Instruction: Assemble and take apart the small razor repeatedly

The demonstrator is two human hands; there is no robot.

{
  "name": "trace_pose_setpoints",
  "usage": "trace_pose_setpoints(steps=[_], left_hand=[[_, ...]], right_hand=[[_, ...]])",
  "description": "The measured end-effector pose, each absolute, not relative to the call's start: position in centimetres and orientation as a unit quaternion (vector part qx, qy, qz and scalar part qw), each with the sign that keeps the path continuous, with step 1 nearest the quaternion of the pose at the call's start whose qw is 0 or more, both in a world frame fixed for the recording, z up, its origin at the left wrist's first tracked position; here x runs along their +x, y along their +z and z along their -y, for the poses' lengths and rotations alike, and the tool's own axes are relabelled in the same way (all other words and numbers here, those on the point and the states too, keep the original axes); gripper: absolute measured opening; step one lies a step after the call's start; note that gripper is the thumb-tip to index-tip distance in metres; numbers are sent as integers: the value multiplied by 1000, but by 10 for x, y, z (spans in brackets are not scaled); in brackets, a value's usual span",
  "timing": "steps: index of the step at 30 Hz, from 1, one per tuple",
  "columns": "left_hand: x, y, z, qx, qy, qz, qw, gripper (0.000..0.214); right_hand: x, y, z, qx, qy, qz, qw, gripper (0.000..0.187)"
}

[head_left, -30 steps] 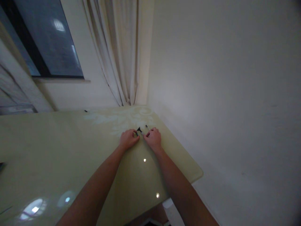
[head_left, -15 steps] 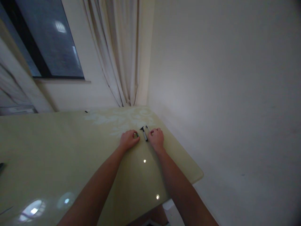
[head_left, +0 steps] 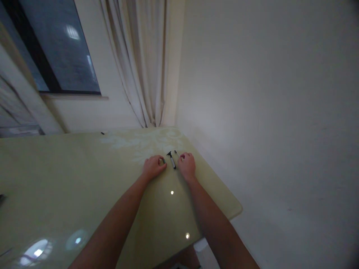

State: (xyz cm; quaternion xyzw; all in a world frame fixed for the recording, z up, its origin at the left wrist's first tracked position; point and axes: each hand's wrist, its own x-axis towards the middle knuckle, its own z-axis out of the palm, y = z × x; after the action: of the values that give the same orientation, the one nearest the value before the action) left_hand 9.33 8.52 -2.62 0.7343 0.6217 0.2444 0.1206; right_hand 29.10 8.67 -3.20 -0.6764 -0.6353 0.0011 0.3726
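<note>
A razor with a black head and a grey-and-black handle lies on the table between my hands, its head pointing away from me. My left hand is just left of it, thumb and fingers closed around a small dark cylinder, mostly hidden by the fingers. To the right of the razor, my right hand pinches a thin pale stick with a dark tip. The tip points away from me and slightly left; the fingers cover the other end. Both hands rest near the tabletop.
The glossy pale-green table has its right edge beside a white wall. A small black piece lies at the far edge. A dark object is cut off at the left. Behind hang a curtain and a window.
The pale stick's tip has shifted slightly to the right, away from the razor's head. Both hands stay almost where they were, and the razor lies in place.
</note>
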Motion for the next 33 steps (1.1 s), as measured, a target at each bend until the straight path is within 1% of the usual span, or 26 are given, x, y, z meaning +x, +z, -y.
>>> trace_pose_setpoints(steps=[3,7,10,12,15,19,22,25,29,33], left_hand=[[95,-24,-85,732,252,-620,131,36],[81,-17,-75,735,264,-605,152,38],[37,-16,-56,742,270,-598,138,40],[-5,-18,-39,744,266,-606,94,41],[-65,-24,-13,678,249,-689,59,46],[-102,-27,5,628,232,-740,64,47],[-102,-23,2,626,214,-745,81,44],[-99,-21,-6,633,203,-738,114,46],[-102,-25,-9,639,208,-731,117,49],[-106,-29,-9,653,208,-719,111,51]], right_hand=[[290,-26,-84,-673,-5,642,368,16],[289,-21,-81,-662,-13,659,357,15],[285,-20,-79,-648,-16,686,329,15],[280,-21,-78,-644,-19,703,302,18],[271,-21,-77,-647,-29,714,264,21],[267,-21,-77,-646,-29,730,222,11],[266,-20,-74,-626,-8,746,229,10],[249,-20,-65,-585,33,769,257,8],[193,-19,-53,-526,90,797,284,6],[124,-17,-48,-542,142,777,287,7]])
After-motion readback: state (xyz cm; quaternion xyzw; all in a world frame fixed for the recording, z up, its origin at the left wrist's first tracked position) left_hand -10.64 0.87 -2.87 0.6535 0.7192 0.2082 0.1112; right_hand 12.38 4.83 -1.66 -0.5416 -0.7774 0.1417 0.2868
